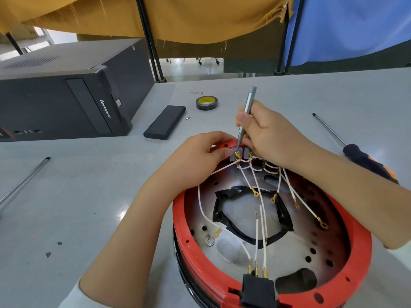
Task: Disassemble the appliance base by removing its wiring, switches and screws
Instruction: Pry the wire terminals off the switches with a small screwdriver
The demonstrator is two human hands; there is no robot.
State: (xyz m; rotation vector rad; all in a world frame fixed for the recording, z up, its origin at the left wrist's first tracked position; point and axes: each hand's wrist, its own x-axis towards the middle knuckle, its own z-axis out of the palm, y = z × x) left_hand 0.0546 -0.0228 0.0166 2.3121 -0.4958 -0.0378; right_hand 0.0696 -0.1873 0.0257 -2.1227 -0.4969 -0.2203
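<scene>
Closest to you, a black plug block (258,290) sits in the near rim of the red appliance base (355,252), with three white wires (256,232) running up from its brass pins. That base lies upside down on the table (89,196), right in front of you, its metal floor showing loose ring terminals (323,223).

You are on the wiring step, at the far rim. Your left hand (200,156) pinches the grey switch block (233,155) to steady it. Your right hand (266,134) has its grip closed round a slim grey precision driver (245,116), tip down on a brass terminal (237,154) of that block.

Next, I judge, you need firm downward pressure and a steady hold from the left while you free that terminal, then the neighbouring ones along the row. Spare tools lie apart: a long screwdriver (355,152) to your right, a tape roll (206,102) and a dark case (165,122) beyond.
</scene>
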